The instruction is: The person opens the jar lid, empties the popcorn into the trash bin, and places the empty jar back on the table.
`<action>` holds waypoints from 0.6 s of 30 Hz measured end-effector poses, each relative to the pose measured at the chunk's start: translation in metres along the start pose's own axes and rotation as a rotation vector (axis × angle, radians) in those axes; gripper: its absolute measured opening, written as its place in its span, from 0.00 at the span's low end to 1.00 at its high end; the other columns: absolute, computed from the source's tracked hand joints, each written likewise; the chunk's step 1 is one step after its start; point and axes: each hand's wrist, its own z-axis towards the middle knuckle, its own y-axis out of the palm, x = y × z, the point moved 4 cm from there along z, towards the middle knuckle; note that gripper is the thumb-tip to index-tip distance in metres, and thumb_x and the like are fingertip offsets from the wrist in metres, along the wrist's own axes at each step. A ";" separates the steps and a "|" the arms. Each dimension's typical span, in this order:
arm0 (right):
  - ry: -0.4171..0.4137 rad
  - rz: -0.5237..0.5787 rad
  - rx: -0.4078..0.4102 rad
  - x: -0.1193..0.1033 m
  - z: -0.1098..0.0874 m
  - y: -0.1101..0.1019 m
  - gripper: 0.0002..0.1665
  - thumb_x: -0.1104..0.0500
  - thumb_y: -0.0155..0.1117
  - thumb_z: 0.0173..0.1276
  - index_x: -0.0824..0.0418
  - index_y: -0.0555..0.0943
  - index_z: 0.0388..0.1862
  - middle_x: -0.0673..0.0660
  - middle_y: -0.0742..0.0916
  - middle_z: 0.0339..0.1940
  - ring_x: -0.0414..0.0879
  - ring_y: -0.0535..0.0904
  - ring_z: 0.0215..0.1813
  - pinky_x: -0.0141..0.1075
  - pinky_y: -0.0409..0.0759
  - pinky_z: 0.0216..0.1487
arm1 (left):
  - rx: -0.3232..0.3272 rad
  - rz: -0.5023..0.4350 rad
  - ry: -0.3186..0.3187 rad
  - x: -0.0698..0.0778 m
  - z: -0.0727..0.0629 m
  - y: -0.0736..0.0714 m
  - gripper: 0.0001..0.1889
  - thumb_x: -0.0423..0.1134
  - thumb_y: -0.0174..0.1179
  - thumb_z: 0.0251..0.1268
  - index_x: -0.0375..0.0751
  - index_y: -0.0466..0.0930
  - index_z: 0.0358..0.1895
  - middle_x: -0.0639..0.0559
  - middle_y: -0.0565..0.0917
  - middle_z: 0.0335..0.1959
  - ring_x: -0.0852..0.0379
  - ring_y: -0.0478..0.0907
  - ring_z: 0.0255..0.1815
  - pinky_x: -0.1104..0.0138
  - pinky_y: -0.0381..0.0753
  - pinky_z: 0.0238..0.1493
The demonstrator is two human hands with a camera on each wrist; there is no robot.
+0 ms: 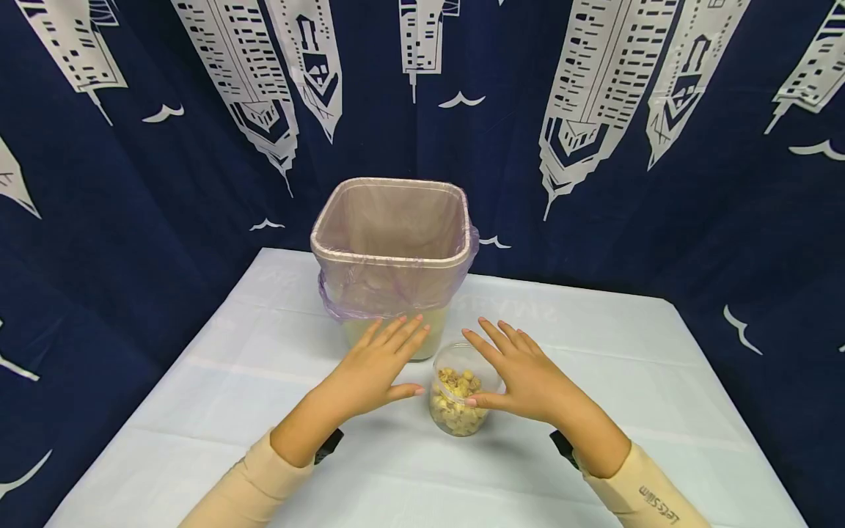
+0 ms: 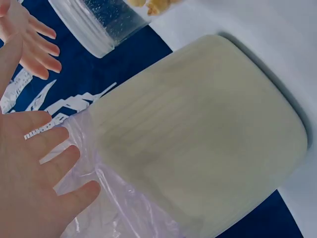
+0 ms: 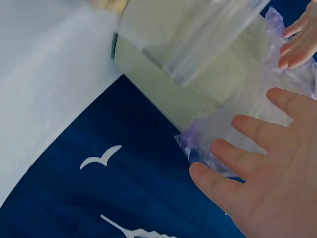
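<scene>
Navy curtain (image 1: 422, 143) with white building and bird prints beyond the left, back and right edges of my white-covered bench (image 1: 667, 396). Left to right: my left sleeve (image 1: 244, 484), beige, in from the near side. Left hand (image 1: 372, 374) hovers palm down in front of the bin, fingers straight and a bit spread, thumb out toward the jar, holding nothing. Bin (image 2: 208, 129), beige, upright near the back edge, left of its middle; see-through purple bag (image 1: 396, 286) lines it, folded out over the rim and hanging partway down the outside. Clear jar (image 1: 455, 429), upright around mid-bench, nearer me than the bin, off its right front corner, well in from the left and right edges. Inside: pale yellow-brown lumps (image 1: 458, 385), maybe popcorn, can't tell; fill partway. Right hand (image 1: 531, 374) over the jar's right side, fingers extended and fanned, thumb crossing in front of it in the head view, gripping nothing. Far right, my right sleeve (image 1: 650, 491), beige too, dark lettering printed on it.
</scene>
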 end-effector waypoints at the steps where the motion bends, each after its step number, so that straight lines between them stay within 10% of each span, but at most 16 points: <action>1: -0.003 0.002 -0.002 -0.001 0.002 0.002 0.52 0.26 0.50 0.51 0.47 0.51 0.71 0.59 0.57 0.70 0.61 0.50 0.68 0.56 0.50 0.62 | 0.001 -0.001 -0.001 0.000 0.000 0.001 0.43 0.62 0.52 0.56 0.42 0.50 0.69 0.47 0.49 0.70 0.47 0.47 0.69 0.50 0.46 0.64; 18: 0.051 0.073 -0.104 -0.011 0.018 0.028 0.54 0.27 0.55 0.49 0.48 0.52 0.71 0.66 0.57 0.68 0.70 0.53 0.64 0.59 0.55 0.59 | -0.011 -0.093 -0.040 -0.002 -0.009 0.027 0.43 0.60 0.54 0.55 0.39 0.51 0.69 0.45 0.50 0.70 0.46 0.50 0.68 0.48 0.49 0.63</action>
